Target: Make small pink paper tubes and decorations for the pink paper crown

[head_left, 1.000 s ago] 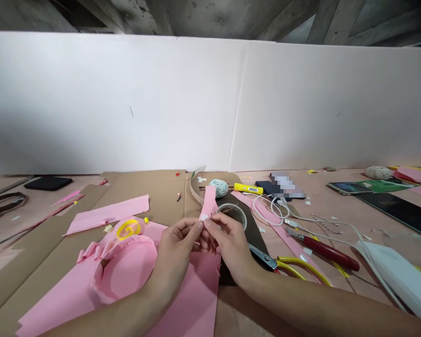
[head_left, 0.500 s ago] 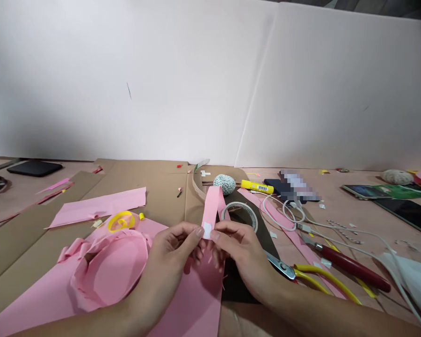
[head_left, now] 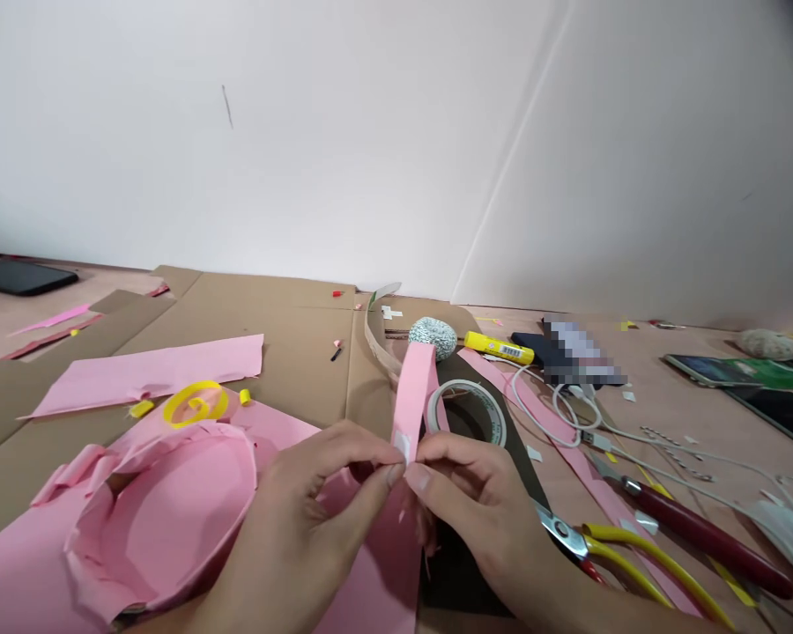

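Between my hands a pink paper strip (head_left: pixel 412 387) stands bent into a loop, with a small white piece of tape (head_left: pixel 402 443) near its lower end. My left hand (head_left: pixel 334 502) pinches that end from the left with thumb and forefinger. From the right, my right hand (head_left: pixel 472 493) pinches the same end, the fingertips nearly meeting. The other end of the loop is hidden behind my fingers. A roll of white tape (head_left: pixel 500 414) lies just behind my right hand. Left of my left hand is a round pink paper form (head_left: pixel 178 519) with a raised, crimped rim.
A speckled stone (head_left: pixel 434 337), a yellow glue stick (head_left: pixel 499 347) and white cables (head_left: pixel 561 414) lie beyond my hands. On the right are yellow-handled scissors (head_left: pixel 641 555) and a red-handled knife (head_left: pixel 707 537). A yellow paper coil (head_left: pixel 196 404) and pink paper (head_left: pixel 151 374) lie left on cardboard (head_left: pixel 284 330).
The view has tilted and come nearer. My fingertips have closed in on each other at the strip's taped end, covering more of the white tape. The loop stands more edge-on.
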`<state>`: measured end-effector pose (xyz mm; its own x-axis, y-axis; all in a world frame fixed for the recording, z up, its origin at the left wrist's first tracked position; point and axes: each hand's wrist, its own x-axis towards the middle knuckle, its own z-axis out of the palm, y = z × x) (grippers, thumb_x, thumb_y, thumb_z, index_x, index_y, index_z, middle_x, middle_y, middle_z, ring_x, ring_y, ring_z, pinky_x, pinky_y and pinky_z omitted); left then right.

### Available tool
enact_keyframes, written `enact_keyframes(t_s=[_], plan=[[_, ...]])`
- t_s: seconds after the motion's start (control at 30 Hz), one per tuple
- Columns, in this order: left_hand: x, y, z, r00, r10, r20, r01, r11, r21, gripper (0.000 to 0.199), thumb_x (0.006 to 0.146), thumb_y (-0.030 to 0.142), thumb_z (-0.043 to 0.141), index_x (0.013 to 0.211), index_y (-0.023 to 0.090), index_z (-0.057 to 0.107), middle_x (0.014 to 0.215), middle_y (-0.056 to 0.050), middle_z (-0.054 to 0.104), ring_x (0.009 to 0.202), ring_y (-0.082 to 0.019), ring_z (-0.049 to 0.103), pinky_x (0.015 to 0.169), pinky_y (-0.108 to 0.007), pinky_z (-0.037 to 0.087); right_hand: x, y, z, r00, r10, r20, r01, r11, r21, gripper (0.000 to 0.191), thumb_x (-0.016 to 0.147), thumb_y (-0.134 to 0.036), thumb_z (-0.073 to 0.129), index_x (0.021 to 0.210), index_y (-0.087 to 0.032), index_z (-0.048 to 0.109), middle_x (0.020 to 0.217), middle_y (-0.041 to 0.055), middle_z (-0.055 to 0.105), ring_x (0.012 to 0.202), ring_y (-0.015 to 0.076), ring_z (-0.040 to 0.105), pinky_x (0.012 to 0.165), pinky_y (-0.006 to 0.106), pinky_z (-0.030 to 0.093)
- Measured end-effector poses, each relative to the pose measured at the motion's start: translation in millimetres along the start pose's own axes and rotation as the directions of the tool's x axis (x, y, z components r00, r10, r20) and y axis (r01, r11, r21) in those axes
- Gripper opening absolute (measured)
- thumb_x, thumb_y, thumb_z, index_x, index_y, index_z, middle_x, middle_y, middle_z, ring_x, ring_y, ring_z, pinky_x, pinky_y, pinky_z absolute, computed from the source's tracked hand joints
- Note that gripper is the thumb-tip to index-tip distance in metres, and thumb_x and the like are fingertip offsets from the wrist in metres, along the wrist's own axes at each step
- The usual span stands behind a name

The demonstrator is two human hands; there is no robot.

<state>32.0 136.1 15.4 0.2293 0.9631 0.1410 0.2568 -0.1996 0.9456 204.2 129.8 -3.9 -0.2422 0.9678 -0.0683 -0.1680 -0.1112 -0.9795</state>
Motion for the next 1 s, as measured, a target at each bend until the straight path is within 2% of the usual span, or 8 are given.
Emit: enact_keyframes(t_s=[0.1, 0.2, 0.43, 0.63, 1.0], plan=[[-1.0, -1.6, -0.1, 0.998, 0.03, 0.06, -0.032, 0.999, 0.041, 0.015, 0.091, 0.027, 0.062, 0.084, 0.027, 0.075, 0.084, 0.0, 0.074, 0.078, -0.016, 0.066, 0.071, -0.022, 0.051, -2.3, 0.5, -0.1, 1.0, 0.006, -0.012, -0.006, 1.0, 0.001, 0.028, 0.088, -0.042, 0.069, 0.08, -0.015, 0.067, 0.059, -0.0023, 0.055, 0.049, 0.0083, 0.049, 0.048, 0.019, 0.043], [-1.9, -2.6, -0.2, 0.999, 0.023, 0.048, -0.026, 0.998, 0.049, 0.016, 0.09, 0.025, 0.062, 0.088, 0.029, 0.077, 0.084, 0.001, 0.075, 0.078, -0.016, 0.068, 0.07, -0.021, 0.052, -3.2, -1.7, 1.4, 1.0, 0.0, -0.015, 0.0, 1.0, -0.029, 0.027, 0.087, -0.042, 0.069, 0.078, -0.016, 0.066, 0.059, -0.0022, 0.053, 0.05, 0.009, 0.049, 0.048, 0.02, 0.042], [0.4, -3.2, -0.1, 0.998, 0.0, 0.07, -0.004, 0.998, 0.064, 0.02, 0.088, 0.024, 0.063, 0.092, 0.031, 0.081, 0.084, 0.001, 0.078, 0.076, -0.018, 0.071, 0.067, -0.021, 0.056, -4.7, -0.2, 2.5, 0.994, -0.106, -0.032, 0.098, 0.977, -0.189, 0.022, 0.09, -0.032, 0.063, 0.074, -0.018, 0.064, 0.065, -0.001, 0.054, 0.054, 0.0103, 0.047, 0.05, 0.021, 0.041], [-0.6, -2.3, -0.1, 0.995, -0.027, 0.1, 0.021, 0.998, 0.054, 0.019, 0.089, 0.027, 0.063, 0.09, 0.03, 0.081, 0.082, 0.001, 0.077, 0.077, -0.018, 0.072, 0.068, -0.02, 0.057, -6.3, -0.8, 2.6, 0.991, -0.102, -0.083, 0.072, 0.948, -0.309, 0.02, 0.087, -0.03, 0.063, 0.071, -0.018, 0.066, 0.06, -0.0003, 0.055, 0.053, 0.012, 0.049, 0.049, 0.023, 0.04], [1.0, -5.2, 1.0, 0.987, -0.067, 0.147, 0.067, 0.998, 0.001, 0.019, 0.089, 0.027, 0.063, 0.089, 0.03, 0.081, 0.081, 0.002, 0.077, 0.079, -0.017, 0.073, 0.067, -0.018, 0.056, -6.0, -5.4, 3.6, 0.991, -0.104, -0.089, 0.069, 0.941, -0.332, 0.022, 0.086, -0.03, 0.061, 0.068, -0.018, 0.064, 0.056, -0.0014, 0.052, 0.05, 0.0111, 0.046, 0.046, 0.023, 0.037]])
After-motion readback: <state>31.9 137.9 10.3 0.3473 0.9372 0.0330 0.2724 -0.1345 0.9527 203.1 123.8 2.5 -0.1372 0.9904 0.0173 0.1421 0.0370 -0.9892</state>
